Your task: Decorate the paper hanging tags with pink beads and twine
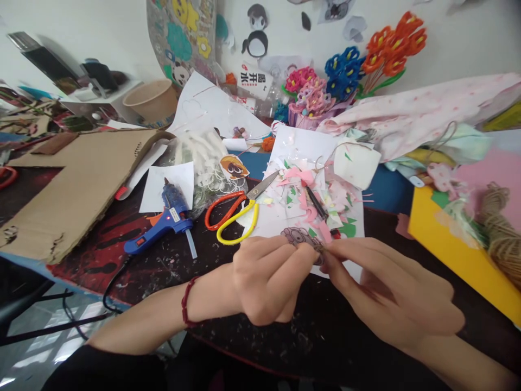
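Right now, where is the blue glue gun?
In the head view, the blue glue gun lies left of the picture's centre, partly on a white sheet, between the brown cardboard and the red-and-yellow-handled scissors.

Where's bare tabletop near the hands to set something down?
Bare but for specks: dark tabletop between left hand and right hand; also a slanting strip between right hand and yellow sheet. Tighter: between glue gun and left forearm. Crowded: white paper beyond, strewn with scraps, scissors at its left.
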### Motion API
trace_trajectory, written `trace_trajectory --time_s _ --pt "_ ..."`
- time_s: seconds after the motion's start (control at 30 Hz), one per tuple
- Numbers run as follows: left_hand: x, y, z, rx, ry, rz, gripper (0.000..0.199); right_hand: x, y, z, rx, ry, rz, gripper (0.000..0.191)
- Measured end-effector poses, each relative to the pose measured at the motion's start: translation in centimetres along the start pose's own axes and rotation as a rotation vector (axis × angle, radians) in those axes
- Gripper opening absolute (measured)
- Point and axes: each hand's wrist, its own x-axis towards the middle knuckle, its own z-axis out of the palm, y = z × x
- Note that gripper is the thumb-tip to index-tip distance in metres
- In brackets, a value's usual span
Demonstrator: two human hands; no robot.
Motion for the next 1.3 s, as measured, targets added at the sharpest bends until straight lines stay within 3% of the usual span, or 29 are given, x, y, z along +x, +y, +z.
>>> trace_trajectory --time_s 0.1,0.23,0.3,0.4,0.5,0.63,0.87,0.93,1.07,1.13,1.3 --pt "0.4 -0.4 -0.3 0.068 0.041 0.13 0.021 0.4 0.0 0.2 0.081 0.015 0.026 0.019" --pt "0.9 -1.2 -1.1 0.167 -0.094 0.392 0.024 0.2 0.3 0.4 0.145 -0.03 0.069 0.02" --pt "0.8 -1.5 -1.3 0.183 -0.104 0.445 0.023 0.2 0.4 0.4 0.17 -0.066 0.076 0.021" --pt "0.4 -1.3 -0.9 0.139 -0.092 0.333 0.024 0.4 0.4 0.4 0.13 -0.043 0.022 0.021" --pt "0.0 -0.7 0.2 0.045 0.033 0.129 0.026 0.6 0.2 0.3 -0.003 0.02 -0.064 0.019" --pt "-0.2 0.3 1.3 -0.145 0.055 -0.148 0.02 0.4 0.2 0.3 -0.167 0.063 -0.118 0.018" --pt "0.0 1.0 1.8 -0.341 0.092 -0.383 0.01 -0.1 0.6 0.5 -0.285 0.132 -0.222 0.023" --pt "0.1 0.7 1.7 -0.291 0.068 -0.269 0.019 -0.3 0.6 0.4 -0.218 0.101 -0.193 0.026" --pt "0.5 -0.1 1.3 -0.052 0.082 0.147 0.026 -0.3 0.5 0.2 -0.024 0.018 -0.122 0.028" --pt "0.5 -0.4 1.0 0.005 0.088 0.181 0.024 -0.1 0.3 0.1 -0.018 0.002 -0.098 0.026" --pt "0.1 -0.3 1.1 0.021 0.124 0.086 0.016 0.2 -0.1 0.1 -0.047 0.03 -0.074 0.025"
